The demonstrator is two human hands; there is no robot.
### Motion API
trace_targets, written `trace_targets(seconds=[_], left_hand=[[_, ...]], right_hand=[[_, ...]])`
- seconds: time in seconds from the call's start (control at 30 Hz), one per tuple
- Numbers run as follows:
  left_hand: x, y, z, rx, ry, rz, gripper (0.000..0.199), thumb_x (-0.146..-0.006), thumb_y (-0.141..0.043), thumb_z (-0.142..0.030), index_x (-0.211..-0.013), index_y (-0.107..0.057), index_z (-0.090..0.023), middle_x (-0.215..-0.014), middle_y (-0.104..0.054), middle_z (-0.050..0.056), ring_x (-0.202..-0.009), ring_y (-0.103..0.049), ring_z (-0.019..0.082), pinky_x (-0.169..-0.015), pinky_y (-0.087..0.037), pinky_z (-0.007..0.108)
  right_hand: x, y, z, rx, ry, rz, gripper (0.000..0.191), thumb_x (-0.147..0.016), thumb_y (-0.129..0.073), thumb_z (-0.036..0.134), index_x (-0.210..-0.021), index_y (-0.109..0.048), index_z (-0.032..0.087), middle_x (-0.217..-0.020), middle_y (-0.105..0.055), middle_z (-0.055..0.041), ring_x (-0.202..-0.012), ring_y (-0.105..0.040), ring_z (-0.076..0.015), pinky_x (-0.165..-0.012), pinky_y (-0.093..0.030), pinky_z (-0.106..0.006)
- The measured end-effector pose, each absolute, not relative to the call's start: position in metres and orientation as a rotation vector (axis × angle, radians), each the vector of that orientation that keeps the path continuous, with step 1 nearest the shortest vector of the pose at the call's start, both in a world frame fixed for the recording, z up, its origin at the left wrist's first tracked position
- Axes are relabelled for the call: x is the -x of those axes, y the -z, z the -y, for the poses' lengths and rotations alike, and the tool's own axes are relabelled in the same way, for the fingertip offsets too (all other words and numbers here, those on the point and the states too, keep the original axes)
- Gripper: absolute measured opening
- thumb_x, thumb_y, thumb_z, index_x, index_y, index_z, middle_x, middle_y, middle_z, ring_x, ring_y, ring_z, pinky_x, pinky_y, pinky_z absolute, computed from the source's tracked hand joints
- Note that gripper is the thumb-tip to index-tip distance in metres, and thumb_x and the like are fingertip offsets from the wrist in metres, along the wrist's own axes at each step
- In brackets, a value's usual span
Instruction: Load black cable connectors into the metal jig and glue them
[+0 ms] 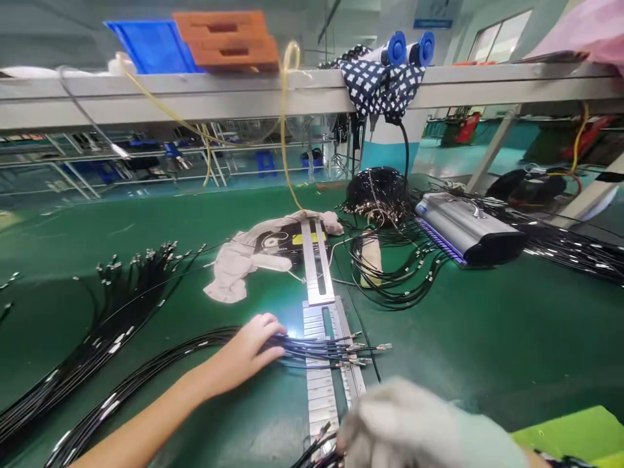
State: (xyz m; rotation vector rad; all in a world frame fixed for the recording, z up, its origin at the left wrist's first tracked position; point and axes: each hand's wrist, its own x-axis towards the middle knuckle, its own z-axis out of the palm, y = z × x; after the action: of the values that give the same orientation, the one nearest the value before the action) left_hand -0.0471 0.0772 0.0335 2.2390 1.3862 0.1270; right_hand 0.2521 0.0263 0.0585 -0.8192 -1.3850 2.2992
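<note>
My bare left hand (258, 344) is closed over a bundle of thin black cables (195, 344), thumb on the near side. The cables' connector ends (361, 351) stick out to the right, across a slotted metal measuring plate (319, 396). My right hand (400, 422), in a pale glove, is blurred at the lower right with its fingers curled. Its fingertips are beside more black cable ends (322, 442) at the bottom edge; what lies inside the fingers is hidden.
Another cable bundle (121, 312) lies at left. Behind the plate are a crumpled pale cloth (229, 273) and a coiled cable pile (377, 192). A silver lamp-like device (470, 227) stands at right. Green sheet (570, 435) lies lower right. A shelf rail (219, 97) crosses above the table.
</note>
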Motion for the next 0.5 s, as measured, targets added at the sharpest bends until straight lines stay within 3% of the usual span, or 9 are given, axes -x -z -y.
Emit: trace_targets(seconds=[0.03,0.13,0.2,0.33,0.5], left_hand=[[0.052,-0.031,-0.078,-2.229,-0.146,-1.391,0.027,-0.096,-0.040,-0.038,-0.114,-0.056,-0.024,-0.115,-0.055,0.007,-0.108,-0.050,0.022,-0.098,-0.041,0.039],[0.060,-0.024,-0.078,-2.185,-0.182,-1.427,0.026,-0.097,-0.038,-0.040,-0.102,-0.057,-0.023,-0.104,-0.056,0.005,-0.100,-0.049,0.023,-0.094,-0.040,0.041],[0.064,-0.022,-0.074,-2.128,-0.178,-1.424,0.023,-0.094,-0.044,-0.040,-0.090,-0.058,-0.022,-0.092,-0.056,0.002,-0.090,-0.051,0.021,-0.086,-0.043,0.036],[0.075,-0.024,-0.064,-1.959,-0.150,-1.392,0.020,-0.086,-0.056,-0.036,-0.075,-0.060,-0.021,-0.074,-0.053,-0.003,-0.070,-0.051,0.014,-0.066,-0.044,0.024],[0.070,-0.023,-0.067,-1.850,-0.251,-1.432,0.022,-0.090,-0.050,-0.035,-0.077,-0.060,-0.020,-0.082,-0.060,0.001,-0.080,-0.055,0.017,-0.075,-0.045,0.028]], right_hand=[[-0.260,-0.059,-0.044,0.874,-2.186,1.410,0.053,-0.085,-0.054,0.065,-0.093,-0.069,0.014,-0.088,-0.073,-0.0106,-0.067,-0.071,-0.0187,-0.064,-0.059,-0.030],[-0.266,-0.047,-0.100,1.167,-1.225,1.825,0.046,-0.093,-0.047,0.056,-0.109,-0.068,0.018,-0.108,-0.071,-0.0114,-0.101,-0.067,-0.0233,-0.093,-0.052,-0.038],[-0.259,-0.031,-0.128,1.189,-1.088,1.868,0.047,-0.095,-0.045,0.054,-0.116,-0.066,0.019,-0.120,-0.067,-0.0120,-0.118,-0.058,-0.0263,-0.106,-0.043,-0.044],[-0.243,-0.001,-0.147,1.148,-1.042,1.956,0.040,-0.097,-0.042,0.048,-0.116,-0.065,0.021,-0.122,-0.065,-0.0085,-0.118,-0.057,-0.0242,-0.106,-0.041,-0.043],[-0.237,0.005,-0.146,1.166,-0.973,1.980,0.031,-0.100,-0.041,0.039,-0.108,-0.065,0.021,-0.113,-0.064,-0.0075,-0.111,-0.057,-0.0225,-0.099,-0.044,-0.041]])
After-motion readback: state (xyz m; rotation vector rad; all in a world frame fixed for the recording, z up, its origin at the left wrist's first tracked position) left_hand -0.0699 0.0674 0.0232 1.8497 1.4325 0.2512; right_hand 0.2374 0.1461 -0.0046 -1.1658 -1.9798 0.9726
